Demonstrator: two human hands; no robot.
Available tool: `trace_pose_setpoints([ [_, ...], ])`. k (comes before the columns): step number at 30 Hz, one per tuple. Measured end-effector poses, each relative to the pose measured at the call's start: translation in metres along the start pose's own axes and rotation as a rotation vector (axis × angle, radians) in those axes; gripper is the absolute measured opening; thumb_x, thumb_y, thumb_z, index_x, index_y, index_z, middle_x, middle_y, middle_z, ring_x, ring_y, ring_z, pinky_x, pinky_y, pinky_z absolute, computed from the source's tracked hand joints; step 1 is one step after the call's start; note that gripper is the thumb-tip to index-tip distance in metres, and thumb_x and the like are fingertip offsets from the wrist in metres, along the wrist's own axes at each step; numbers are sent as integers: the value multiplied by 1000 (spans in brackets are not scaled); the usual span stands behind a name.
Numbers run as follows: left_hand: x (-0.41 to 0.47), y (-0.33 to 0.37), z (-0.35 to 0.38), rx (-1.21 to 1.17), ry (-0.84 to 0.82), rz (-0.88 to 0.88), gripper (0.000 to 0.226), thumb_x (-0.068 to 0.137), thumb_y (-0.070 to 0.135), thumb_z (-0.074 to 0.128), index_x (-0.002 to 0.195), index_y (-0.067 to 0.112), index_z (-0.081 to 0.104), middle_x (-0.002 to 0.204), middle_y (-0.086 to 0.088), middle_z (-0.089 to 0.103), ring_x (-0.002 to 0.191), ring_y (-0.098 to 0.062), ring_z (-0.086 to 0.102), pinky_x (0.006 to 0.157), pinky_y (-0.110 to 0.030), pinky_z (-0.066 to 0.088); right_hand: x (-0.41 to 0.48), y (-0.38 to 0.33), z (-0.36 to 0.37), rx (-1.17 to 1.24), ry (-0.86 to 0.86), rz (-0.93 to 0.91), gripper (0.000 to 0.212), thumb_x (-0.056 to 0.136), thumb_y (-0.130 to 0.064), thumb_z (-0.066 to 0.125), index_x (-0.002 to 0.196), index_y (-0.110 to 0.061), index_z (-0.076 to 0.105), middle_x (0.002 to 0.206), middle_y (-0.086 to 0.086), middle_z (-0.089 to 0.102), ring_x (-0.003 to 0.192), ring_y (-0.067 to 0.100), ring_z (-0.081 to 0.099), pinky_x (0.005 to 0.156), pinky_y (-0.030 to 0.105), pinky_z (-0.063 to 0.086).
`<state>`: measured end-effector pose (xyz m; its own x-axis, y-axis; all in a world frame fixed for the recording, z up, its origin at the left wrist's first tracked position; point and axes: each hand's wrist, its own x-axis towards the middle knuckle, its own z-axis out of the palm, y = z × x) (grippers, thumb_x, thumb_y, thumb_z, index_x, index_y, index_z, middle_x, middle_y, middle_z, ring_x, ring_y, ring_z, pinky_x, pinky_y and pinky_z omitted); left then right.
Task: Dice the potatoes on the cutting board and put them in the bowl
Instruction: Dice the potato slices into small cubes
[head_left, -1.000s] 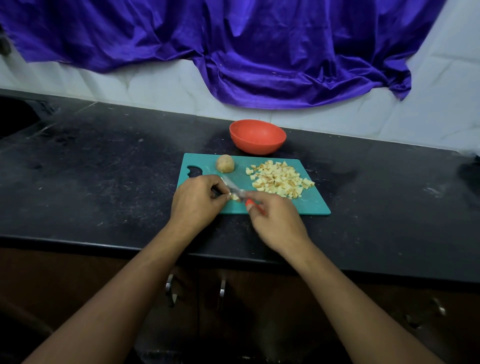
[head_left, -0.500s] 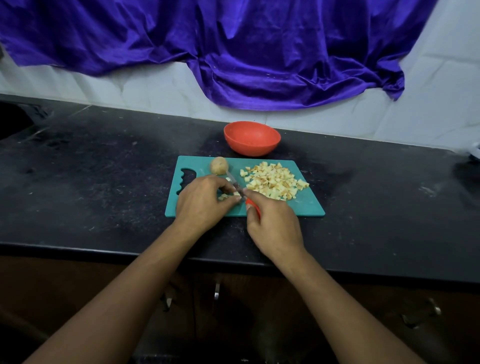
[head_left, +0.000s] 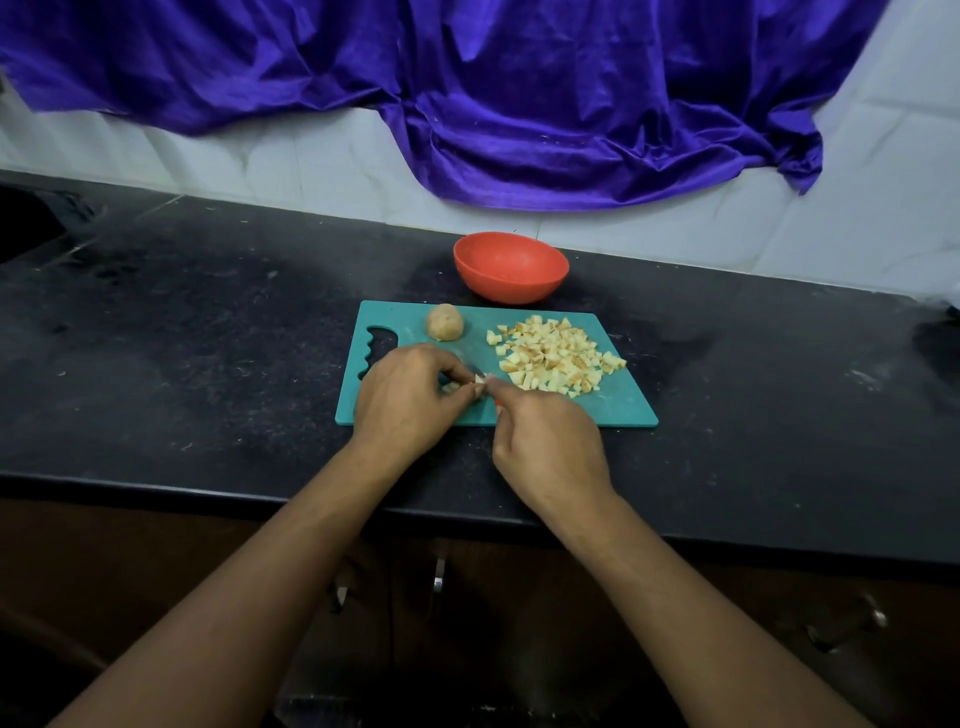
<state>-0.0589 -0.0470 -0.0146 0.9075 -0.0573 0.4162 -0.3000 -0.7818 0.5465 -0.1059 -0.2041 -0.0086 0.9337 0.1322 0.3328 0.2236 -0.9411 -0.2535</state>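
A teal cutting board (head_left: 618, 405) lies on the black counter. On its right half sits a pile of diced potato (head_left: 556, 359). One whole potato (head_left: 444, 322) stands near the board's far edge. My left hand (head_left: 410, 397) pinches small potato pieces (head_left: 465, 385) at the board's near middle. My right hand (head_left: 545, 441) grips a knife with an orange handle; only a sliver of blade (head_left: 477, 372) shows between the two hands. The orange bowl (head_left: 510, 266) stands just behind the board, and I see nothing inside it.
The black counter (head_left: 208, 332) stretches far to both sides. A purple cloth (head_left: 519, 104) hangs on the white tiled wall behind the bowl. Cabinet doors with metal handles (head_left: 439, 574) sit below the counter's front edge.
The knife blade has dropped low and is now mostly hidden between my hands. My hands have drawn closer together over the small pieces. The camera has tilted slightly.
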Motion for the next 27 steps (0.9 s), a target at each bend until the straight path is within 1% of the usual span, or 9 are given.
trace_pose_setpoints([
  [5,-4,-3,-5,-59,-15,-17,24,83,41,82,104,31,77,92,25,60,86,0,59,79,-27,52,7,6,-5,-23,-63,9,42,105,-29,47,147,-37,54,96,-3,69,84,15,62,70,35,51],
  [7,-4,-6,-7,-82,-25,-28,26,82,38,84,105,29,77,92,24,62,82,1,60,77,-24,51,5,14,-6,112,-57,54,38,105,-32,50,141,-40,60,91,-10,67,72,7,57,63,29,46],
  [10,-2,-11,-8,-186,-24,-72,24,81,29,86,103,28,77,92,19,69,78,0,63,81,-29,56,0,23,1,370,11,129,34,104,-31,57,136,-39,65,77,-17,63,58,5,51,53,23,38],
  [14,-2,-16,-8,-393,38,-156,20,89,15,76,102,29,78,92,18,73,71,-2,62,73,-19,52,2,34,-2,739,-1,274,34,104,-23,61,135,-32,67,62,-16,62,55,10,49,52,29,44],
  [16,-2,-19,-8,-461,99,-181,21,92,10,70,101,27,78,80,22,69,61,1,55,62,-10,42,-3,33,-6,669,-24,196,34,103,-25,62,134,-36,67,79,-15,72,63,13,58,59,39,54],
  [18,0,-20,-7,-497,143,-197,22,93,7,67,100,24,78,70,22,63,55,2,49,57,-7,37,-10,31,-7,530,-44,88,35,102,-31,62,136,-40,65,103,-14,74,82,7,65,70,34,57],
  [20,0,-21,-6,-510,163,-202,24,93,5,64,100,24,77,71,19,62,55,1,49,57,-8,37,-15,25,-9,362,-52,-11,38,103,-33,58,139,-43,61,102,-17,71,81,-1,59,66,21,46],
  [24,1,-24,-4,-533,182,-196,24,95,8,63,98,29,73,92,10,71,70,-11,59,67,-21,45,-17,15,-12,189,-26,-70,41,104,-36,53,144,-44,55,106,-11,71,91,7,60,76,33,54],
  [27,2,-26,-3,-540,181,-196,22,95,10,63,99,30,73,99,9,72,81,-14,65,72,-25,50,-18,11,-11,94,-39,-92,41,106,-36,50,146,-42,54,104,-10,70,87,7,58,71,31,49],
])
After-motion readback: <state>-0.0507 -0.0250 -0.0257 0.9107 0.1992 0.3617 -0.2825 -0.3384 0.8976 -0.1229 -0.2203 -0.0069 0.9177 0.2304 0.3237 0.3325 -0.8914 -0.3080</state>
